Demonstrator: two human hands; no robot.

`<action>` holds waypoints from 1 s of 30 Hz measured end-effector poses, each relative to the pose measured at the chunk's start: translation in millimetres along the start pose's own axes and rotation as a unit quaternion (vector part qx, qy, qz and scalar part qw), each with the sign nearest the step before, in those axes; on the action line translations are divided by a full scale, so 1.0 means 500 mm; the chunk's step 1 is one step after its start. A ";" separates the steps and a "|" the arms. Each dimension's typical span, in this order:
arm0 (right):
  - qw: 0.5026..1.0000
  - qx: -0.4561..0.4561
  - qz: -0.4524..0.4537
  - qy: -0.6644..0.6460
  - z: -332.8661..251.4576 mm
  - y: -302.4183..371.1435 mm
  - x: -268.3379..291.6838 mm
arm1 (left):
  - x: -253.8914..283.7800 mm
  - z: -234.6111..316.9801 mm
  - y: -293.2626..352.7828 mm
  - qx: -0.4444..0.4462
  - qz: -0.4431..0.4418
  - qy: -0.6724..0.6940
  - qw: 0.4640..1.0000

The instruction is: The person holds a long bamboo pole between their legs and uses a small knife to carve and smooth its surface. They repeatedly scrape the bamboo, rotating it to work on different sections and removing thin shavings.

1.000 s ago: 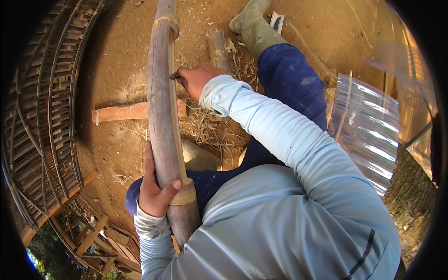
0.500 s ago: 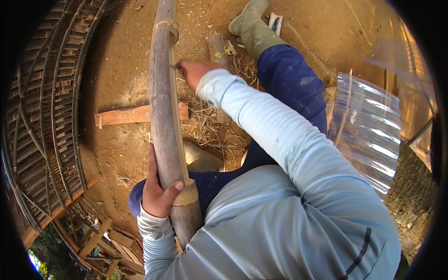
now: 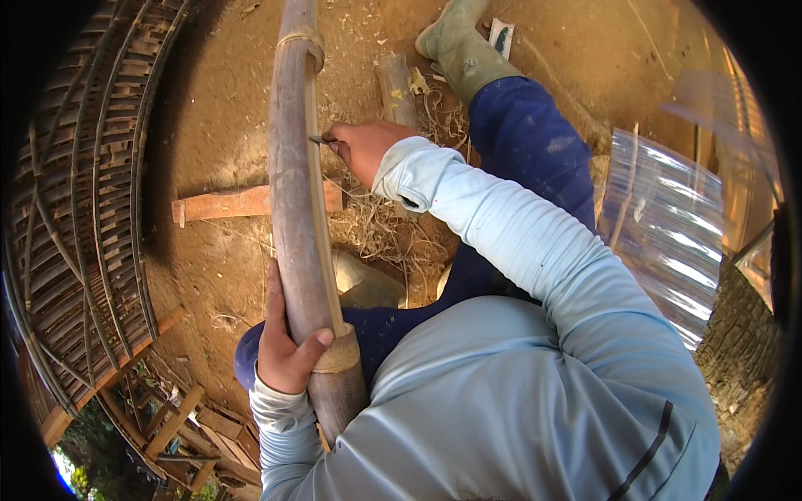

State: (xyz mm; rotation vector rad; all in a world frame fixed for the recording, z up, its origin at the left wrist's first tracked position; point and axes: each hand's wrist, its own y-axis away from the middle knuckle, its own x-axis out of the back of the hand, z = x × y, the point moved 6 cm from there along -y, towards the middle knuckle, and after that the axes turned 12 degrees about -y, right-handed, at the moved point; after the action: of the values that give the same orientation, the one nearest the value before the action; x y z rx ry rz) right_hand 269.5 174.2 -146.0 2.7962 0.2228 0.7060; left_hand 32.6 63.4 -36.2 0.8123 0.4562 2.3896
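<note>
A thick bamboo pole (image 3: pixel 292 200) with raised node rings runs from my lap away to the far edge of view. A pale strip (image 3: pixel 317 217) shows lengthwise on its right side. Near the closest node ring (image 3: pixel 338 352), my left hand (image 3: pixel 288 355) is wrapped round the pole, its thumb lying on top. My right hand (image 3: pixel 368 150) is closed on a small dark pointed tool (image 3: pixel 318 139), whose tip meets the pale strip between two rings. Most of that tool is hidden in the fingers.
An orange-brown board (image 3: pixel 221 204) lies crosswise under the pole. Pale fibrous shavings (image 3: pixel 372 219) and a short log (image 3: pixel 396 88) lie on the dirt floor. Slatted bamboo framework (image 3: pixel 92 192) stands at left, clear corrugated sheeting (image 3: pixel 668 225) at right. My boot (image 3: pixel 459 50) is stretched ahead.
My right hand has come nearer to me along the pole and slightly right, and the dark tool tip now shows clearly. My left hand keeps its grip.
</note>
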 end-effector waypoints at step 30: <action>0.999 -0.027 0.007 -0.020 -0.024 -0.021 0.016 | 0.003 0.008 -0.001 -0.004 0.006 -0.051 0.999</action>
State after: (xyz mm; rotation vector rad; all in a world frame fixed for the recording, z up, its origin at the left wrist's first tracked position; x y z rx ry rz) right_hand 269.7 188.1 -135.1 2.7606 0.1749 0.6483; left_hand 34.3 64.9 -32.9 0.9297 0.4019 2.3464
